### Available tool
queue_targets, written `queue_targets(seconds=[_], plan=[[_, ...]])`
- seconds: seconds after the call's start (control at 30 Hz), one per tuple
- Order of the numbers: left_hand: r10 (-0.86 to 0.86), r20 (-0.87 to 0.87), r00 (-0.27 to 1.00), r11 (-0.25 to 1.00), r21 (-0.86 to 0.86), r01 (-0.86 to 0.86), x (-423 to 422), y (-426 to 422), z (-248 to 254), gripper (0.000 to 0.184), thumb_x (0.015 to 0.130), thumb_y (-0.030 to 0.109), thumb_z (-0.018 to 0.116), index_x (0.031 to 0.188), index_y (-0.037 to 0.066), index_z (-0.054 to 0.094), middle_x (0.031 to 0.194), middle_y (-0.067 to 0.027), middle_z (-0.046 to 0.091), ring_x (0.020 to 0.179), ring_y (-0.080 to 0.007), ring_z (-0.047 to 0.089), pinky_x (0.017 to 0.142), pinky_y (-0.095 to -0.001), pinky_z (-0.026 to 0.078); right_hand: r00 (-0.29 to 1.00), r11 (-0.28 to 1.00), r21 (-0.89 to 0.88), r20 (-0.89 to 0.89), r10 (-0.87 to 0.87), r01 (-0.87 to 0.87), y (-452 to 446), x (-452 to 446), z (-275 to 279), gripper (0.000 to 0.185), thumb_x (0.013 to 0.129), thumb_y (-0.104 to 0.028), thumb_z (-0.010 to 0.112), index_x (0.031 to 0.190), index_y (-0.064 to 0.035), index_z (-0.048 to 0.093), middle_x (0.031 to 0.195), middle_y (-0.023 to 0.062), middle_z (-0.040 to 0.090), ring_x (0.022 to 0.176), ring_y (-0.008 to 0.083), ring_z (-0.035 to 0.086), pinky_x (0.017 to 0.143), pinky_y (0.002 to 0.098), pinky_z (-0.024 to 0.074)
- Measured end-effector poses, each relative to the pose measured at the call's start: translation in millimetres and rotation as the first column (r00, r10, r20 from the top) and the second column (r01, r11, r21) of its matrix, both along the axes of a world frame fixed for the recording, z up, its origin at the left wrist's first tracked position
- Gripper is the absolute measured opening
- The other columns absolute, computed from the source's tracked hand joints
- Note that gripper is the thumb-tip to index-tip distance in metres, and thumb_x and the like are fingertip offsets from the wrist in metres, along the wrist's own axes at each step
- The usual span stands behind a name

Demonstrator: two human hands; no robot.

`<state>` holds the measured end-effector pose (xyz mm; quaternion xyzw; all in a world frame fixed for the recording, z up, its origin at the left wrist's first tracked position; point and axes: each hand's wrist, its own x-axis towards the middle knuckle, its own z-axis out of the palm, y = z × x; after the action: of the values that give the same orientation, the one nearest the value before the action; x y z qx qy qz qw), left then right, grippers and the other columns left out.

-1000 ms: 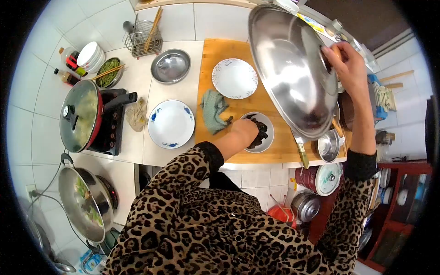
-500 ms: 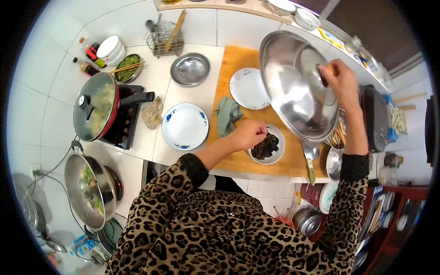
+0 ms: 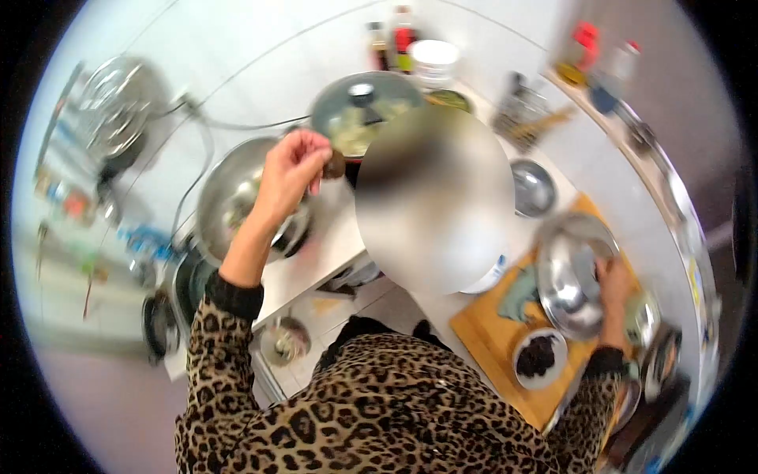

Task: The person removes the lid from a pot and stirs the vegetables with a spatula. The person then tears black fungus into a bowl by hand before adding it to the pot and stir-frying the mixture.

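My left hand is raised near the steel wok, its fingertips pinched on a small dark brown piece of food. On the right, my right hand grips the knob of a large steel lid, which is tilted over the wooden cutting board. Whether the lid touches the board I cannot tell. Beside the lid stands a white bowl of dark, glossy food pieces. A grey-green cloth lies between board and lid.
A lidded pan stands behind the wok. A steel bowl, sauce bottles and a wire utensil holder line the back. A blurred round patch hides the middle of the counter. A cable runs along the wall.
My view has swung left. My left hand has gone from the white bowl to the wok side with a dark piece in its fingers. My right hand still holds the lid, now lower.
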<state>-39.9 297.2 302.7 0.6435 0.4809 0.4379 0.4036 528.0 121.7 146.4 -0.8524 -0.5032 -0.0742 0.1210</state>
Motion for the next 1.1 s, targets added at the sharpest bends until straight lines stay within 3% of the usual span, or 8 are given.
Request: queue_targets(seconds=[0.37, 0.53, 0.6, 0.7, 0.73, 0.83, 0.93, 1.1], plan=[[0.298, -0.609, 0.735, 0.942, 0.065, -0.329, -181, 31, -36, 0.018, 0.082, 0.012, 0.057, 0.094, -0.001, 0.06, 0.073, -0.0091, 0.062, 0.055, -0.0155, 0.058, 0.049, -0.0296, 0.047, 0.999, 0.999, -0.046, -0.033, 0.013, -0.015, 2, 21, -24, 0.032, 0.086, -0.031, 0.06, 0.084, -0.0001, 0.054, 0.076, 0.0153, 0.06, 0.073, 0.0322, 0.058, 0.066, 0.0405, 0.0435], [0.256, -0.636, 0.728, 0.911, -0.093, -0.402, -228, 10, -35, 0.023, 0.082, 0.014, 0.056, 0.098, 0.0, 0.063, 0.078, -0.0147, 0.065, 0.065, -0.0203, 0.064, 0.062, -0.0325, 0.05, 1.0, 0.988, -0.156, 0.006, 0.016, -0.015, -6, 19, -31, 0.034, 0.087, -0.032, 0.059, 0.094, 0.0005, 0.053, 0.081, 0.0162, 0.06, 0.074, 0.0328, 0.058, 0.068, 0.0408, 0.0441], [0.369, -0.644, 0.67, 0.924, 0.175, -0.34, -250, 9, -41, 0.023, 0.082, 0.016, 0.056, 0.097, 0.0, 0.063, 0.083, -0.0166, 0.066, 0.073, -0.0245, 0.065, 0.069, -0.0341, 0.051, 1.0, 0.982, -0.191, 0.0, 0.013, -0.012, 0, 17, -31, 0.037, 0.087, -0.033, 0.059, 0.101, 0.0011, 0.054, 0.083, 0.0168, 0.06, 0.076, 0.0338, 0.058, 0.07, 0.0409, 0.0448], [0.518, -0.595, 0.614, 0.844, 0.237, -0.481, -284, -14, -23, 0.023, 0.083, 0.017, 0.057, 0.097, 0.0, 0.063, 0.087, -0.0173, 0.066, 0.078, -0.0272, 0.065, 0.073, -0.0348, 0.05, 0.994, 0.996, -0.074, 0.104, -0.043, 0.051, 12, -25, 0, 0.043, 0.089, -0.03, 0.058, 0.118, 0.0005, 0.05, 0.087, 0.0158, 0.061, 0.078, 0.0298, 0.06, 0.073, 0.0372, 0.0464], [0.524, -0.588, 0.616, 0.839, 0.232, -0.492, -295, -24, -26, 0.023, 0.083, 0.017, 0.057, 0.097, 0.0, 0.063, 0.087, -0.0173, 0.066, 0.078, -0.0272, 0.065, 0.073, -0.0348, 0.05, 0.996, 0.998, -0.002, -0.05, 0.069, -0.069, 22, -33, 10, 0.046, 0.089, -0.03, 0.057, 0.123, -0.0005, 0.047, 0.095, 0.0157, 0.061, 0.081, 0.0296, 0.06, 0.075, 0.0378, 0.0468], [0.644, -0.581, 0.498, 0.748, 0.345, -0.567, -350, -40, -43, 0.03, 0.084, 0.024, 0.059, 0.1, -0.001, 0.062, 0.093, -0.0182, 0.066, 0.083, -0.0314, 0.064, 0.075, -0.036, 0.05, 0.794, 0.933, 0.204, -0.491, 0.359, -0.296, 70, -145, 65, 0.044, 0.09, -0.023, 0.057, 0.127, -0.0019, 0.046, 0.101, 0.0133, 0.06, 0.084, 0.0222, 0.059, 0.075, 0.0325, 0.0477], [0.695, -0.667, 0.268, 0.688, 0.509, -0.517, -390, -44, -82, 0.039, 0.085, 0.03, 0.058, 0.104, -0.004, 0.059, 0.096, -0.02, 0.065, 0.087, -0.0342, 0.063, 0.078, -0.0385, 0.049, 0.623, 0.774, 0.225, -0.483, 0.616, -0.591, 120, -293, 100, 0.041, 0.086, -0.014, 0.06, 0.124, -0.0061, 0.05, 0.1, 0.0101, 0.06, 0.082, 0.0142, 0.056, 0.072, 0.0278, 0.0474], [0.617, -0.606, 0.501, 0.728, 0.198, -0.656, -398, -42, -96, 0.047, 0.085, 0.037, 0.057, 0.109, -0.003, 0.056, 0.094, -0.0224, 0.064, 0.089, -0.0355, 0.062, 0.079, -0.0402, 0.048, 0.233, 0.306, 0.172, -0.351, 0.907, -0.936, 164, -496, 132, 0.053, 0.079, -0.015, 0.066, 0.126, -0.0076, 0.046, 0.107, 0.0192, 0.053, 0.092, 0.0362, 0.054, 0.079, 0.0409, 0.0458]])
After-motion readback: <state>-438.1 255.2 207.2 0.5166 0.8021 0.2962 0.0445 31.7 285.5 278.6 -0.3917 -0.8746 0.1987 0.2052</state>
